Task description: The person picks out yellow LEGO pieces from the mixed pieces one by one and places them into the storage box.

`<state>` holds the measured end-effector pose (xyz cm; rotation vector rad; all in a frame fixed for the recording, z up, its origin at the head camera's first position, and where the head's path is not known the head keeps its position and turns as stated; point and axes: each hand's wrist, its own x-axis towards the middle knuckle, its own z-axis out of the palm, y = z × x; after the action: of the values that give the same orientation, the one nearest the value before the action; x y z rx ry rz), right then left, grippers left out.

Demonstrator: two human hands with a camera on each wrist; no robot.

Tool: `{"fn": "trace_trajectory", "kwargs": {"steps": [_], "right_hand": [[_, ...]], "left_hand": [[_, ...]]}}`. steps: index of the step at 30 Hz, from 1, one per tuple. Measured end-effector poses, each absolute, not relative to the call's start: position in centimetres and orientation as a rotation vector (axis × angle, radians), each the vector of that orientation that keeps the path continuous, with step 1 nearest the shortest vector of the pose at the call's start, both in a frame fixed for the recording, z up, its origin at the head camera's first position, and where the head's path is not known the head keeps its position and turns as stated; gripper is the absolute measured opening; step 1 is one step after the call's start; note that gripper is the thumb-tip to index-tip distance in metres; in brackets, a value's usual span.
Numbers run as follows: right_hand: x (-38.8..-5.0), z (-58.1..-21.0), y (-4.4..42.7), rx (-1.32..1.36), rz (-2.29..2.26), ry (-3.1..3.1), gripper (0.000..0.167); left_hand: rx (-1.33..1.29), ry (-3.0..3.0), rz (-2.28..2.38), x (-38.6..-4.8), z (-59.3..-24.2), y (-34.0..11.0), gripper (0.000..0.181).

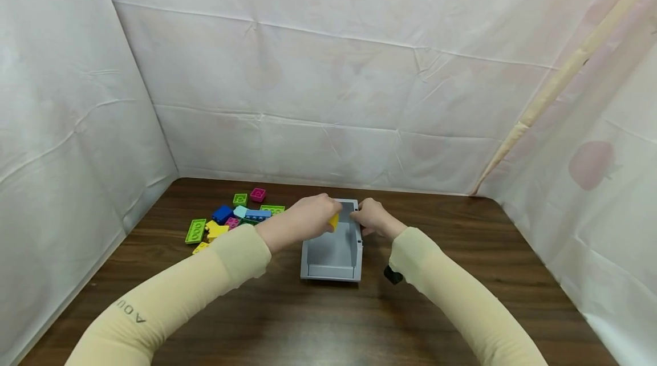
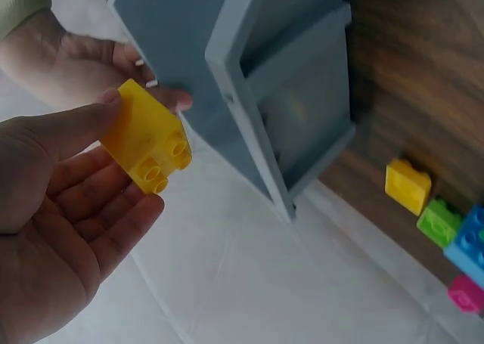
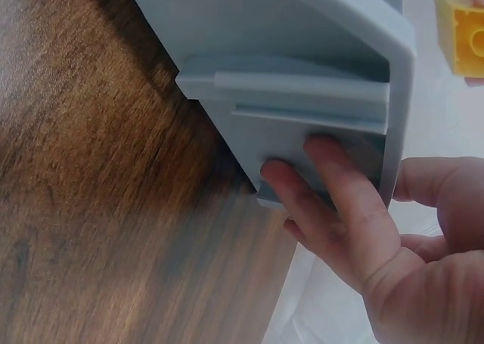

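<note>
A yellow brick is pinched between the thumb and fingers of my left hand, its studs facing away from the palm. In the head view my left hand holds this brick above the grey box. The right hand grips the box's far right wall. In the right wrist view, two fingertips of the right hand press on the outer face of the grey box, and the thumb lies around the wall's edge.
Left of the box lie several loose bricks, among them a green one, a dark blue one and a pink one. A white curtain stands behind the wooden table. A black object is by the right sleeve.
</note>
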<state>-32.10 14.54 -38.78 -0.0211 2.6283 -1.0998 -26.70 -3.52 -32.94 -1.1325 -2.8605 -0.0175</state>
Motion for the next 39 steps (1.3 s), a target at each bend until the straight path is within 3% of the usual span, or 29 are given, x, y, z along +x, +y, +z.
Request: {"fn": "trace_trajectory", "kwargs": {"steps": [17,23,39], "right_hand": [[-32.0,-38.2,14.8,-0.045,-1.114,2.588,0.022],[-32.2,-38.3,15.0,-0.045,-1.124,2.577,0.017],[-32.2,-38.2,15.2,-0.051,-1.118,2.568,0.023]], "left_hand": [[-1.085,-2.882,-0.026,-26.6,-37.7,-0.4,0.03],[-1.091,-2.894,-0.062,-26.4,-38.5,0.3,0.021],[-1.039,-2.996,-0.057,-26.5,-40.4,1.6,0.011]]}}
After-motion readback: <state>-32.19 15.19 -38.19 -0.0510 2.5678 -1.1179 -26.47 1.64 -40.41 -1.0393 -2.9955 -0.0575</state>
